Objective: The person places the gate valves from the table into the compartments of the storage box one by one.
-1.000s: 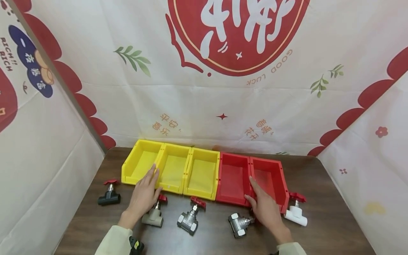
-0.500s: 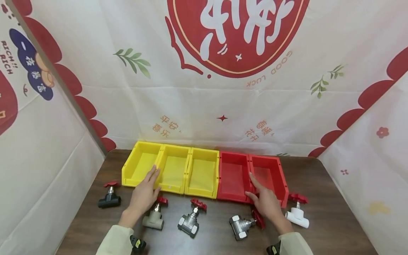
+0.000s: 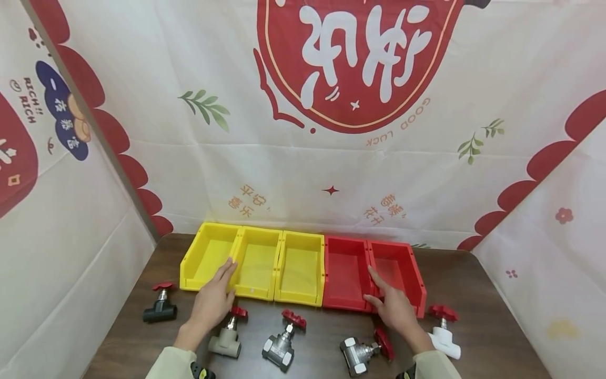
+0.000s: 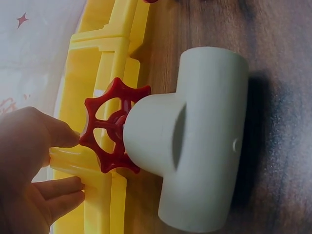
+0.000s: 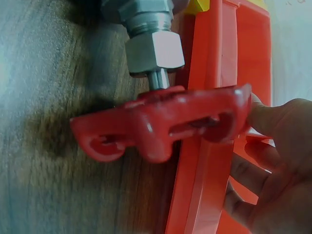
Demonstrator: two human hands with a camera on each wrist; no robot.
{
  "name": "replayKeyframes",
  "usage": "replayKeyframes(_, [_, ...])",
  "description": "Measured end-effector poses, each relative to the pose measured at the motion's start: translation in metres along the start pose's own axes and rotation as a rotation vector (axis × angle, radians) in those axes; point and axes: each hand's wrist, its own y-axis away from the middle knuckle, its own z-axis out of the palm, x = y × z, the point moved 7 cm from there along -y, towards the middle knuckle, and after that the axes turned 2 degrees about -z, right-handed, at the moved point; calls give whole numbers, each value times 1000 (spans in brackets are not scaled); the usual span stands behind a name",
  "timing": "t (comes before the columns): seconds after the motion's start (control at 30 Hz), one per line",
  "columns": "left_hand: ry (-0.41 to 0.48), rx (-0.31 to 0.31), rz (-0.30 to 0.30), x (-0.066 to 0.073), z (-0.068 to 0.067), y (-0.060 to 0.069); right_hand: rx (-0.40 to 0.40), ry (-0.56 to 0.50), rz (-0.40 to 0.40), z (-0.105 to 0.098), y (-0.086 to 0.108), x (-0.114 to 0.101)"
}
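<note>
My left hand [image 3: 210, 305] rests on the front of the yellow bins, fingers extended over the wall between the left yellow bin [image 3: 208, 258] and the middle one [image 3: 260, 258]. In the left wrist view, its thumb and fingers lie beside the yellow edge, behind a beige valve [image 4: 204, 136] with a red handwheel. My right hand [image 3: 396, 310] reaches over the divider between two red bins, the left one [image 3: 345, 271] and the right one [image 3: 392, 263], index finger extended. Near it lies a metal valve [image 3: 356, 355]; its red handwheel [image 5: 156, 122] fills the right wrist view.
A third yellow bin [image 3: 299, 263] completes the row along the fabric backdrop [image 3: 284, 163]. Another metal valve [image 3: 279, 350] lies mid-table. A black valve [image 3: 160, 312] is at the far left, a white valve [image 3: 445, 342] at the far right of the wooden table [image 3: 473, 300].
The red bins have shifted slightly back, more in line with the yellow ones. The head view has tilted up, so everything sits lower. Both hands stay at the bins.
</note>
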Motion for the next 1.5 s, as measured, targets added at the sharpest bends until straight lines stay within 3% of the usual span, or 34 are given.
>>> replayKeyframes(0.3, [22, -24, -36, -3, 3, -3, 18, 3, -22, -5, -9, 2])
replayKeyframes(0.6, [50, -59, -93, -4, 3, -2, -14, 22, -11, -1, -14, 6])
replayKeyframes(0.9, [35, -66, -92, -4, 4, -3, -5, 23, -35, -3, -17, 6])
replayKeyframes(1.5, [-9, -15, -39, -4, 1, -12, -19, 17, -36, -2, -32, 11])
